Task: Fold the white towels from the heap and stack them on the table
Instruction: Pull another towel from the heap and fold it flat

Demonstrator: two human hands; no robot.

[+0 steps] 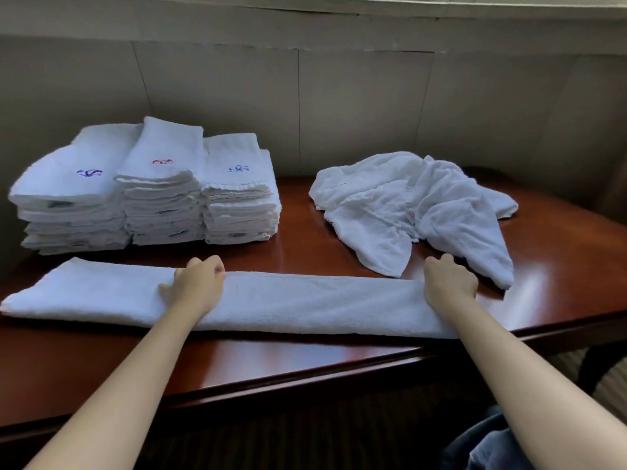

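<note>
While both hands rest on it, the long towel [305, 303] lies flat on the table [339, 357] as a narrow band, its long axis running left to right along the near edge, one end pointing far out past the left hand [200, 286] and the other ending just under the right hand [449, 281]. Both hands have their fingers curled down over the towel's far long edge; the left takes hold partway along the band, the right at its right end. Whether the fingertips actually pinch the cloth or only press on it cannot be told, since they are tucked out of sight.

Beyond the right hand, and just past its knuckles, sits the heap of unfolded towels [414, 205], crumpled, with two loose flaps hanging toward the grip; the nearest flap comes close beside the right hand. Beyond the left hand, well apart from the towel, stand three stacks of folded towels [149, 191] side by side, touching one another, their top towels showing small embroidered marks in blue and red. Behind everything runs a grey panelled wall [339, 96].
</note>
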